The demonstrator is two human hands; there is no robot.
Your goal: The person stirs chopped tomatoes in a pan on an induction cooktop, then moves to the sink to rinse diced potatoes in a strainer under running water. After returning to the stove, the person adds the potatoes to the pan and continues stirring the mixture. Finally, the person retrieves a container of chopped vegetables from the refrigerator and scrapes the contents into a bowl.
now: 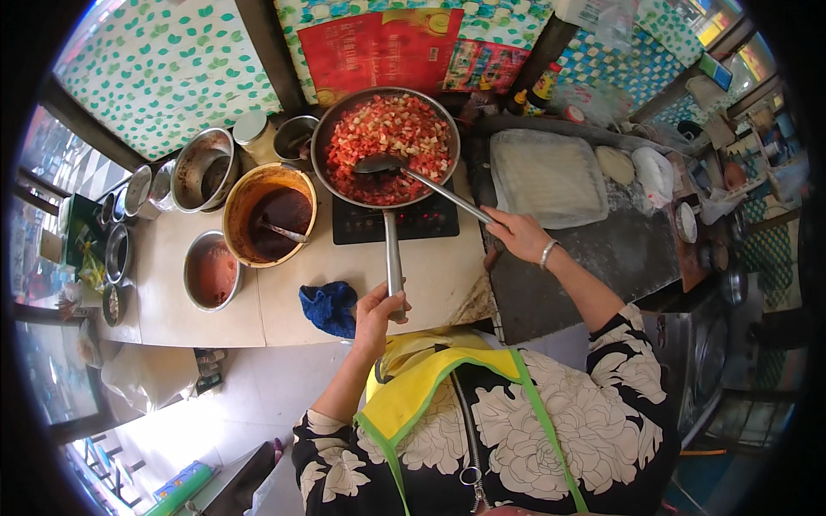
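Note:
My left hand (pixel 377 309) is closed around the metal handle of a wide frying pan (pixel 321 169). The pan sits on a black induction cooktop (pixel 361 227) with red lights. Diced red and pale pieces (pixel 393 132) fill it, heaped toward the far side. My right hand (pixel 519 237) grips the long handle of a metal ladle (pixel 452 195), whose dark bowl rests in the food near the pan's middle. Just left of my left hand lies a crumpled blue cloth (pixel 328 308).
Left of the pan stand a yellow tub (pixel 233 222) of dark sauce with a spoon, a bowl of reddish paste (pixel 213 271) and a stained metal bowl (pixel 203 169). At right, a plastic-covered tray (pixel 548 177) and a dough piece (pixel 614 165) lie on a dark floured board (pixel 581 258). Sauce bottles (pixel 541 90) stand behind.

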